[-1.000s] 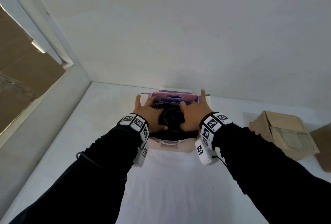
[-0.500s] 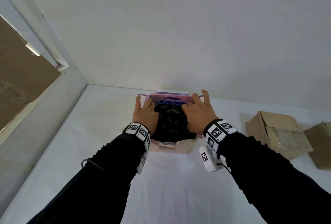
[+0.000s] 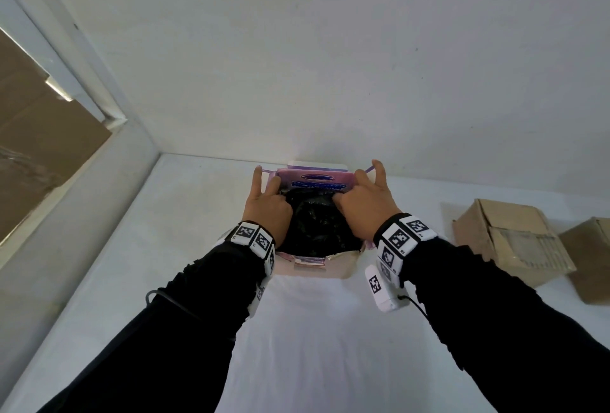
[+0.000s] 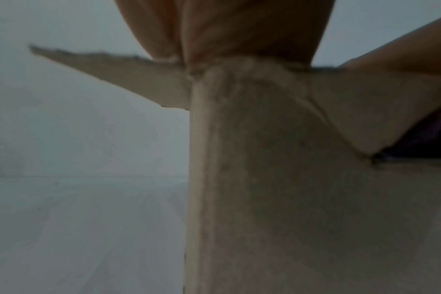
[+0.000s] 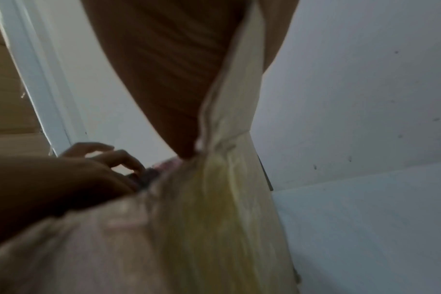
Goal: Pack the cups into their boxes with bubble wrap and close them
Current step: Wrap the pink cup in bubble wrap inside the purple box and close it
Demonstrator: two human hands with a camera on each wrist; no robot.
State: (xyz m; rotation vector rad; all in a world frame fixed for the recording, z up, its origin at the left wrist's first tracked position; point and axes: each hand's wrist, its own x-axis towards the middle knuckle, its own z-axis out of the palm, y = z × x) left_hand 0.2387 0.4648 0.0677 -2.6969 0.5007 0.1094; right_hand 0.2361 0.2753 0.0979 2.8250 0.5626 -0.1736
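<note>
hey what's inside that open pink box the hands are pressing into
A dark, crinkled wrapped bundle fills the pink box, with the left hand and right hand pushing it down. Whatever is inside the wrapping is covered.
</note>
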